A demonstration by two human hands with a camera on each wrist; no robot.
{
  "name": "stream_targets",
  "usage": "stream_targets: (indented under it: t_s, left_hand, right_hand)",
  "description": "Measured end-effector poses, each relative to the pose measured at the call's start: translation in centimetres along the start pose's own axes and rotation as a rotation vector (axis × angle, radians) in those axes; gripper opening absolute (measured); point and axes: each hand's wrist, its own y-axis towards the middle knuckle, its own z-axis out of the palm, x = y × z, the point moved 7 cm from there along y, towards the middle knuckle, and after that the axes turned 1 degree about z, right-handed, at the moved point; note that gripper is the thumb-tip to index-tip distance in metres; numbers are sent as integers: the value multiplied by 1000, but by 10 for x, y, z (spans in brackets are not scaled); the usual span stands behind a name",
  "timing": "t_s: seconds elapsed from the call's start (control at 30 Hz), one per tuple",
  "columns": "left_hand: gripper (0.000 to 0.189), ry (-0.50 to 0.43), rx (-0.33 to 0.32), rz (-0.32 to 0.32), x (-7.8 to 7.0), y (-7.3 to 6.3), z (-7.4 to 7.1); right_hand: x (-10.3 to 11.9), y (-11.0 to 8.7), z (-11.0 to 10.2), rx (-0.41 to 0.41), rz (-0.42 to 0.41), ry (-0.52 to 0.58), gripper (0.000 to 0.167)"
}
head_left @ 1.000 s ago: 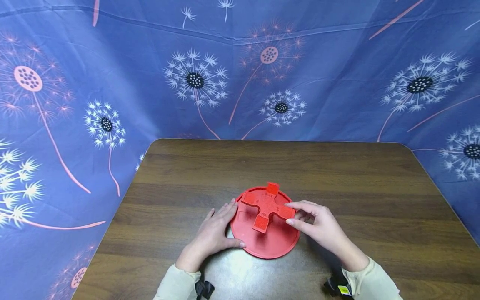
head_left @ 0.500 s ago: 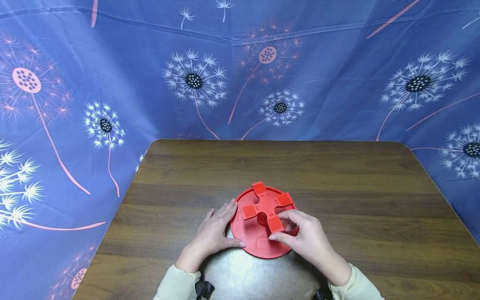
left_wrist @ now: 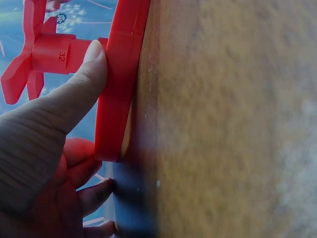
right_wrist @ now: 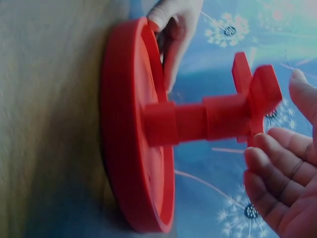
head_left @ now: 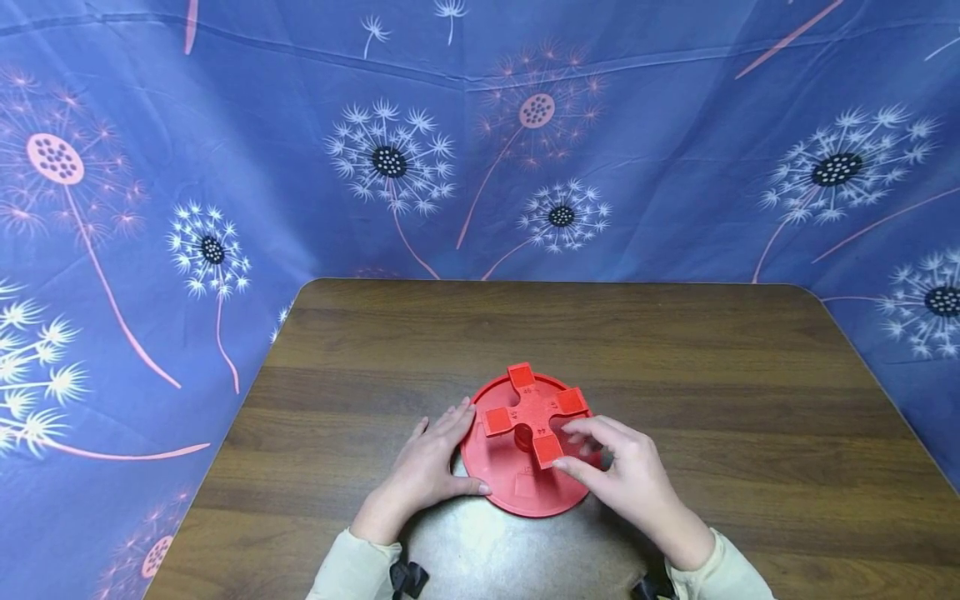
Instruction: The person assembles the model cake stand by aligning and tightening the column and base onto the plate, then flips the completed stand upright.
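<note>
A round red plastic base with a raised rim lies on the table. A red four-way cross-shaped piece sits above it on a short column, with numbers embossed on its arms. My left hand holds the rim at the left, thumb at the near side and fingers along the far left edge. My right hand is by the near arm of the cross, its fingers loosely bent and spread. In the right wrist view, its thumb and fingers stand around an arm without closing on it.
The brown wood-grain table stretches out around the base, with a worn greyish patch in front. A blue cloth with a dandelion print hangs behind and at the sides.
The cross-shaped piece has turned clockwise above the base as my right hand moved with one arm. Since then the right hand has loosened and drawn slightly right. The left hand stays put.
</note>
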Motion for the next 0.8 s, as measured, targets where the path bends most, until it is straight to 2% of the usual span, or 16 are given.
stream_targets:
  t_s: [0.1, 0.17, 0.3, 0.5, 0.67, 0.8]
  left_hand:
    - [110, 4, 2, -3, 0, 0, 0]
    - [110, 6, 2, -4, 1, 0, 0]
    - [111, 4, 5, -7, 0, 0, -1]
    - [111, 2, 6, -3, 0, 0, 0]
    - [111, 5, 6, -3, 0, 0, 0]
    - [111, 2, 7, -4, 0, 0, 0]
  right_hand:
    - [-3, 3, -10, -50, -21, 24, 32]
    - [-6, 7, -16, -81, -28, 40, 35]
    - [-17, 14, -22, -90, 16, 54, 43]
    - [-34, 22, -15, 22, 78, 93, 50]
    - [-40, 24, -5, 135, 111, 117, 46]
    - [-40, 22, -3, 171, 119, 119, 44]
